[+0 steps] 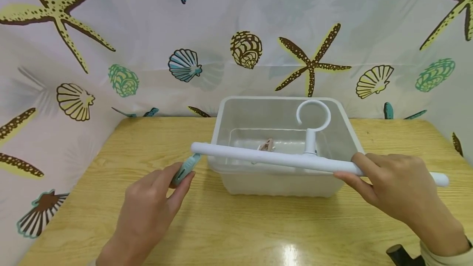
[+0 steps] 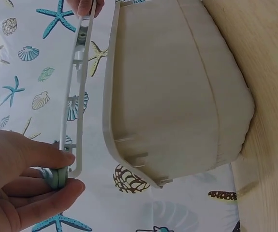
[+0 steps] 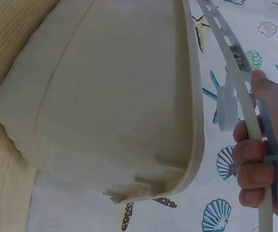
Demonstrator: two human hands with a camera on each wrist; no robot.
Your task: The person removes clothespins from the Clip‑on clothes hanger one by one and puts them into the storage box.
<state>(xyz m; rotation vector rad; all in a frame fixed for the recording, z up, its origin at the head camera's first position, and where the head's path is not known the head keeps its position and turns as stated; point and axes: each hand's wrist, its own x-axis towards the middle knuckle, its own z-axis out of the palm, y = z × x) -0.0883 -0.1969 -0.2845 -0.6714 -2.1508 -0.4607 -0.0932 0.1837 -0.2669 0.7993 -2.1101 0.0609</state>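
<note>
A white plastic hanger (image 1: 273, 157) with a round swivel hook (image 1: 329, 114) is held level over the front of a clear bin (image 1: 277, 184). Near its right end my right hand (image 1: 399, 188) grips the bar, fingers wrapped around it in the right wrist view. Between thumb and fingers my left hand (image 1: 151, 204) pinches a pale green clothespin (image 1: 186, 168), whose tip touches the hanger's left end. In the left wrist view the clothespin (image 2: 59, 178) is partly covered by the fingers. Whether its jaws grip the bar is hard to tell.
Inside the bin lies a small brownish piece (image 1: 267, 145), partly hidden by the hanger. The bin stands on a wooden table (image 1: 251, 229) before a shell-patterned cloth (image 1: 229, 81). A dark cylindrical object (image 1: 400, 253) shows at the lower right edge.
</note>
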